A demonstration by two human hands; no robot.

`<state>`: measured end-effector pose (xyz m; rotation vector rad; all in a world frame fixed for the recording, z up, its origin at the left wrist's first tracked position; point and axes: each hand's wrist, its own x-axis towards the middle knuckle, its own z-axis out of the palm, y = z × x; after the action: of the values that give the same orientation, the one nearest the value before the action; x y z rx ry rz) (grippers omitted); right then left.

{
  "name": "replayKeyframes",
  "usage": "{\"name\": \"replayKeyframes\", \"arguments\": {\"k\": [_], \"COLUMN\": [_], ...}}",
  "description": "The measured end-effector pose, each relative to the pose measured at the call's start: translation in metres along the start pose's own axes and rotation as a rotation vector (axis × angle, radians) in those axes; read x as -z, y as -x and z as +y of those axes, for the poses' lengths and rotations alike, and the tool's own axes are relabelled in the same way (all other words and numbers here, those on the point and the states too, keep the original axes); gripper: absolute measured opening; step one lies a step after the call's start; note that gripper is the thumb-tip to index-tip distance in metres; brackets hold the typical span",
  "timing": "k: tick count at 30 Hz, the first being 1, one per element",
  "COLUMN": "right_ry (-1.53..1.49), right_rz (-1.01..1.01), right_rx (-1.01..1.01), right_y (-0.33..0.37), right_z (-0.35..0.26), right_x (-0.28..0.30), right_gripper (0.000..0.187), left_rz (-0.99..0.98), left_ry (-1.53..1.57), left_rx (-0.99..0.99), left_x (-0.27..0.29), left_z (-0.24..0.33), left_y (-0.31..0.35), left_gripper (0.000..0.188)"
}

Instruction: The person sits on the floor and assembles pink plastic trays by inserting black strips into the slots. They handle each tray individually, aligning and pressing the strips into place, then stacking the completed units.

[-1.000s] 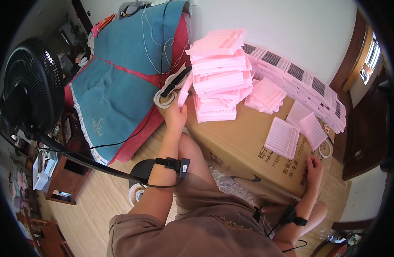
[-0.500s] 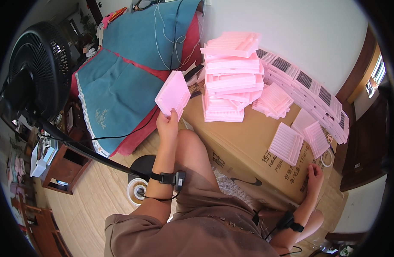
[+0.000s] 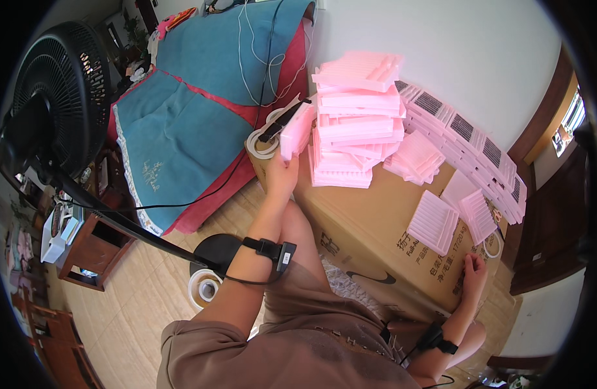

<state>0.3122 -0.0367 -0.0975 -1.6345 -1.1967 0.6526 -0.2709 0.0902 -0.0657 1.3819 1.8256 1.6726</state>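
Cardboard box (image 3: 337, 211): bare top from tall stack to near edge, right corner partly covered.
Teal cover (image 3: 181, 142): drapes just left of box, black cable across it.
Fan (image 3: 61, 97): far left, pole slanting down behind left forearm.
Tall stack (image 3: 358, 123): uneven pink trays, close right of left hand, limits room that way.
Loose trays (image 3: 433, 222): flat, right side of box.
Held tray (image 3: 294, 136): tilted up on edge, left of tall stack.
Left hand (image 3: 283, 176): forearm forward, fingers pinching tray's lower end.
Right hand (image 3: 473, 279): at box's right edge, fingers curled, can't tell how tightly.
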Motion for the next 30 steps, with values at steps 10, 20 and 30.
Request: {"name": "replayKeyframes", "arguments": {"k": [10,20,30], "right_ry": [-0.022,0.014,0.015], "right_rz": [0.014,0.018,0.026], "right_rx": [-0.008,-0.006,0.001], "right_y": [0.001,0.002,0.004], "right_z": [-0.002,-0.001,-0.006], "right_x": [-0.001,-0.001,-0.003], "right_gripper": [0.018,0.018,0.019], "left_rz": [-0.105,-0.127,-0.159], "left_ry": [-0.298,-0.779,-0.785], "left_rx": [-0.078,0.027,0.119], "left_x": [0.007,-0.010,-0.027], "left_z": [-0.017,-0.011,-0.038], "left_y": [-0.025,-0.082,-0.109], "left_gripper": [0.064,0.033,0.043]}}
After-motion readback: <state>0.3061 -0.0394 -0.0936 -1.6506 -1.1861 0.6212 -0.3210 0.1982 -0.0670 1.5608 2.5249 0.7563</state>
